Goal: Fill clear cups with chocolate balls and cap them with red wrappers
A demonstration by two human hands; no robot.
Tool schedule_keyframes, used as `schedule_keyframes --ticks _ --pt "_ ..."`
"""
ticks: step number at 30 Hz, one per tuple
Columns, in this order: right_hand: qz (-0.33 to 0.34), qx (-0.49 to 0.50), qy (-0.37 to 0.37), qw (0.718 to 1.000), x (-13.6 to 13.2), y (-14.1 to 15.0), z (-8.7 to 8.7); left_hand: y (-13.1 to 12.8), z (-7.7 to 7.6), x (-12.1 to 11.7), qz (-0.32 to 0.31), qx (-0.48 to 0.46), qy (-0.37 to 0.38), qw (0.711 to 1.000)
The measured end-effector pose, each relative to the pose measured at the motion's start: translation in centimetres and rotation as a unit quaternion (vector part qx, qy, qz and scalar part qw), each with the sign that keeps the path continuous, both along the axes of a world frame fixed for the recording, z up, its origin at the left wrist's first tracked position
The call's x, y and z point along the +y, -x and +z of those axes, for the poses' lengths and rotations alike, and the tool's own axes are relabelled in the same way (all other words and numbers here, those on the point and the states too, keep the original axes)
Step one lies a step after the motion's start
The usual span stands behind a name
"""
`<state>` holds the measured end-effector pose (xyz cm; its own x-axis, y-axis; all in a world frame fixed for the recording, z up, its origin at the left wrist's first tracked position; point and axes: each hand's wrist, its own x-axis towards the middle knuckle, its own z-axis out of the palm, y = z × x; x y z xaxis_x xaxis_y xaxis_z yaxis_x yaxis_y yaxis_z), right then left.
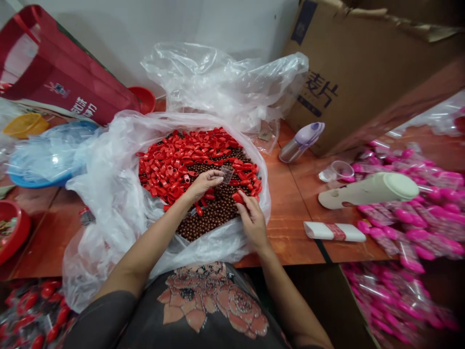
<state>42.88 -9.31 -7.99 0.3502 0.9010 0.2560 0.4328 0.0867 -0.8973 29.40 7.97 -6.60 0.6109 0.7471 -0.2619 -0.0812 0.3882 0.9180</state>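
Observation:
My left hand (206,185) pinches a small clear plastic piece (227,174) above the heap. In my right hand (251,213), closed at the fingertips, is a small red plastic piece (238,197). The two hands are close together but apart. Below them, a white plastic bag (112,160) lies wide open, its rim folded outward. Inside it many red plastic pieces (170,165) cover the back and left, and small brown balls (209,218) fill the front. The exact kind of the red pieces is too small to make out.
A purple-lidded bottle (301,140), a pale green cylinder (366,190) and a white roll (334,231) stand or lie at right, near pink packed items (417,213). Behind are a cardboard box (363,68) and clear plastic (225,82). Leftward: a blue basin (36,179) and red bag (69,72).

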Motion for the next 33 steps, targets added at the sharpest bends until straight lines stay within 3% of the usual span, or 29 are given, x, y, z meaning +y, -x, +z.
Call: schedule_keyframes --ticks 7,16,24,33 --pt "-0.031 0.114 0.007 0.993 0.9 0.5 1.1 2.9 2.5 -3.0 -0.014 -0.055 0.021 0.998" --pt "-0.019 0.152 0.011 0.988 0.9 1.5 2.5 4.0 2.3 -4.1 0.025 -0.057 -0.001 0.998" --pt "-0.021 0.038 -0.043 0.998 3.3 0.8 4.0 4.3 2.8 -4.5 0.015 -0.044 -0.011 0.999" --pt "0.072 -0.043 -0.085 0.993 5.3 0.2 5.1 4.4 3.5 -5.9 0.013 0.002 -0.07 0.997"
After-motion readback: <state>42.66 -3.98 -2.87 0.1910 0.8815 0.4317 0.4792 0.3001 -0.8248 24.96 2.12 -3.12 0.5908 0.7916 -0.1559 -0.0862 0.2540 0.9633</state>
